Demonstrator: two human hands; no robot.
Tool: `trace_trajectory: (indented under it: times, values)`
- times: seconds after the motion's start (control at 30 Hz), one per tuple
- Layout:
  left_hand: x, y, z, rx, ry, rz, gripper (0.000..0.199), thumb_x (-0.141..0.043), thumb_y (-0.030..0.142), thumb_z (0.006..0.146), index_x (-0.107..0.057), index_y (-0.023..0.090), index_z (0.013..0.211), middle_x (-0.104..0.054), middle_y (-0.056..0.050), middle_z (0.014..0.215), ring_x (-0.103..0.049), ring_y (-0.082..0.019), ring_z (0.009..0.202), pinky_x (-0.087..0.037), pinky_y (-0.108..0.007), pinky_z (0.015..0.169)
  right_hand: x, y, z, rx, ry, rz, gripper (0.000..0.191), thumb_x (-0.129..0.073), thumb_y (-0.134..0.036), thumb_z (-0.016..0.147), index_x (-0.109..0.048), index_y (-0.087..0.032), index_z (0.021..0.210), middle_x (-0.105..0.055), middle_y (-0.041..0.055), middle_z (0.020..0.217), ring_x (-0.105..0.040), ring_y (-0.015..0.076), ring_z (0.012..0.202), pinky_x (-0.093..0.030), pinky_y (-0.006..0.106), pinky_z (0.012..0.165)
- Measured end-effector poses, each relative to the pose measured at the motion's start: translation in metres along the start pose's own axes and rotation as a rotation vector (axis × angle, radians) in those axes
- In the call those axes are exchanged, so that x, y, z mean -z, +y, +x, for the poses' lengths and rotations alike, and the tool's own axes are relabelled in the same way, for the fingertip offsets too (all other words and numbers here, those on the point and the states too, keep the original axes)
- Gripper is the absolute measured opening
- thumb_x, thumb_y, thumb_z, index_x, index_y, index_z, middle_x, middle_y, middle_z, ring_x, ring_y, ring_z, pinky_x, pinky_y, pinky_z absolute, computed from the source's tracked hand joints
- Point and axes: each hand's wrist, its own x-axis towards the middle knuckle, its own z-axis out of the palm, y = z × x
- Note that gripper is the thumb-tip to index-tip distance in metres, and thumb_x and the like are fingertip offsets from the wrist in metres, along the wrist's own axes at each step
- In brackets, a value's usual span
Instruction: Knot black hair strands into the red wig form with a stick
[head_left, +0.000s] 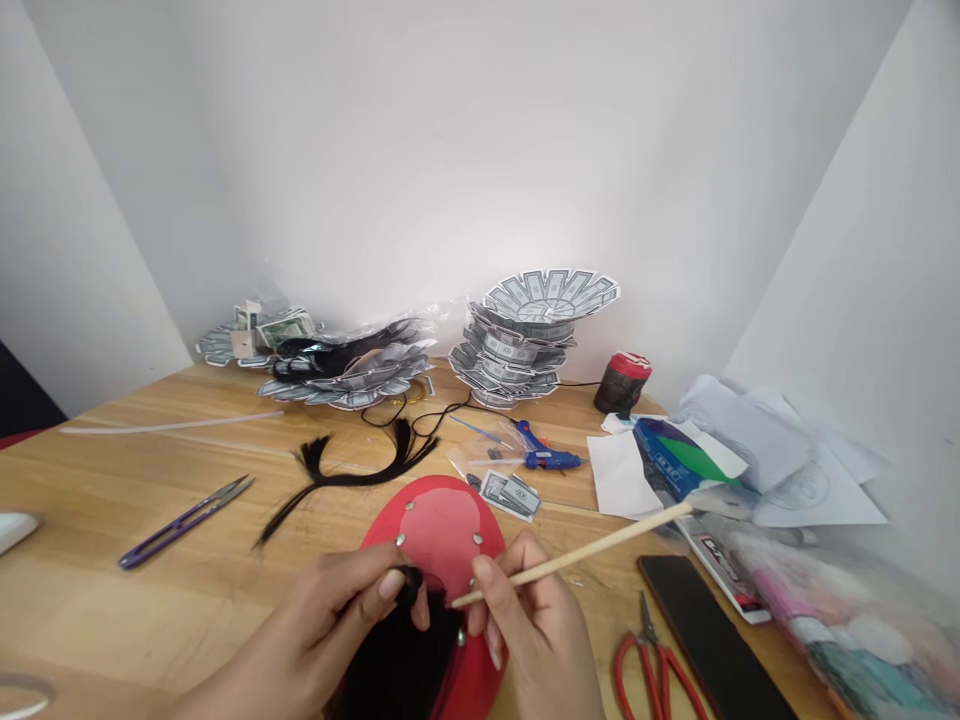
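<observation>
Over red cap [441,530]: left hand [330,625] grip pinches black hair [409,588], right hand [536,620] grip clamps wooden stick [577,553].

- Red cap [442,530] with silver studs, black hair inside.
- Tan wooden stick [577,552].
- At 9 o'clock, purple thread snips [184,522].
- At 4 o'clock, red-handled pliers [656,665].
- At 12 o'clock, grey banknote-print paper dishes [525,335].
- At 1 o'clock, blue glue gun [546,450], black jar with red lid [622,382].
- Pale wood-grain table [112,600].

Both hands are meeting at six o'clock: the left hand [341,610] is pinching black hair [409,585] against the red cap [442,525], the right hand [536,625] is gripping a wooden stick [577,553] slanting toward two o'clock.
</observation>
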Motion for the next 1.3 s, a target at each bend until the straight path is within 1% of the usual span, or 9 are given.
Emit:
trace_trajectory:
  times: [0.27, 0.43, 0.6, 0.7, 0.9, 1.07, 1.13, 1.2, 1.3]
  values:
    - [0.001, -0.006, 0.001, 0.100, -0.017, -0.099, 0.038, -0.041, 0.040, 0.102, -0.068, 0.022, 0.082, -0.070, 0.002, 0.079, -0.060, -0.012, 0.065, -0.047, -0.017, 0.067, 0.000, 0.004, 0.001, 0.012, 0.009, 0.020, 0.054, -0.063, -0.070, 0.079, -0.046, -0.021, 0.065, -0.061, -0.0028, 0.052, -0.040, 0.0044, 0.039, -0.029, 0.017, 0.042]
    - [0.007, -0.006, 0.005, 0.218, 0.022, -0.299, 0.047, -0.048, 0.055, 0.096, -0.071, 0.020, 0.075, -0.069, -0.001, 0.077, -0.063, -0.017, 0.077, -0.048, -0.023, 0.077, 0.002, 0.014, 0.006, 0.018, -0.001, 0.071, 0.052, -0.061, -0.069, 0.081, -0.047, -0.021, 0.068, -0.064, -0.0019, 0.055, -0.043, 0.0040, 0.038, -0.032, 0.016, 0.041]
    - [0.024, -0.021, 0.012, 0.505, 0.302, -0.419, 0.046, -0.068, 0.065, 0.077, -0.072, 0.019, 0.074, -0.060, 0.001, 0.059, -0.055, -0.013, 0.058, -0.047, -0.020, 0.059, 0.003, 0.018, 0.009, 0.033, 0.019, 0.106, 0.050, -0.063, -0.066, 0.083, -0.047, -0.021, 0.067, -0.064, -0.0027, 0.054, -0.048, 0.0053, 0.040, -0.038, 0.017, 0.044]
    - [0.043, -0.041, 0.019, 0.425, 0.531, -0.338, 0.052, -0.064, 0.067, 0.077, -0.071, 0.015, 0.076, -0.030, 0.011, 0.040, -0.022, -0.007, 0.039, -0.028, -0.018, 0.042, 0.004, 0.018, 0.011, 0.042, 0.045, 0.144, 0.049, -0.066, -0.064, 0.082, -0.048, -0.021, 0.067, -0.064, -0.0032, 0.054, -0.048, 0.0055, 0.041, -0.039, 0.017, 0.045]
    - [0.058, -0.051, 0.023, 0.246, 0.779, -0.229, 0.044, -0.053, 0.063, 0.087, -0.056, 0.021, 0.072, -0.030, 0.011, 0.043, -0.020, -0.008, 0.041, -0.026, -0.019, 0.042, 0.012, 0.005, 0.018, 0.078, 0.140, 0.227, 0.049, -0.076, -0.062, 0.072, -0.051, -0.021, 0.066, -0.067, -0.0029, 0.055, -0.052, 0.0073, 0.046, -0.043, 0.018, 0.049]
    - [0.031, -0.023, 0.000, -0.052, 0.556, 0.095, 0.032, -0.047, 0.041, 0.098, -0.066, 0.022, 0.081, -0.063, 0.003, 0.063, -0.048, -0.011, 0.048, -0.039, -0.021, 0.046, 0.030, -0.016, 0.024, 0.098, 0.238, 0.335, 0.044, -0.085, -0.054, 0.065, -0.055, -0.021, 0.066, -0.067, -0.0042, 0.056, -0.053, 0.0081, 0.051, -0.045, 0.016, 0.050]
    - [0.016, -0.011, -0.009, -0.455, 0.257, 0.465, 0.035, -0.032, 0.023, 0.103, -0.066, 0.022, 0.092, -0.078, 0.000, 0.085, -0.067, -0.013, 0.061, -0.048, -0.021, 0.053, 0.037, -0.023, 0.025, 0.122, 0.269, 0.352, 0.042, -0.087, -0.050, 0.065, -0.057, -0.021, 0.067, -0.066, -0.0052, 0.056, -0.053, 0.0075, 0.052, -0.045, 0.015, 0.051]
    - [0.002, -0.001, -0.014, -0.659, 0.178, 0.780, 0.043, -0.025, 0.013, 0.104, -0.061, 0.022, 0.082, -0.079, 0.001, 0.105, -0.070, -0.013, 0.060, -0.050, -0.025, 0.054, 0.043, -0.029, 0.026, 0.158, 0.298, 0.361, 0.039, -0.087, -0.047, 0.066, -0.059, -0.021, 0.068, -0.064, -0.0060, 0.058, -0.053, 0.0068, 0.053, -0.046, 0.013, 0.052]
    - [-0.009, 0.007, -0.013, -0.720, 0.042, 1.020, 0.046, -0.022, 0.009, 0.103, -0.060, 0.023, 0.081, -0.078, 0.001, 0.113, -0.066, -0.014, 0.048, -0.051, -0.029, 0.049, 0.053, -0.039, 0.028, 0.217, 0.358, 0.367, 0.038, -0.088, -0.046, 0.064, -0.060, -0.021, 0.069, -0.066, -0.0056, 0.061, -0.052, 0.0059, 0.053, -0.046, 0.012, 0.052]
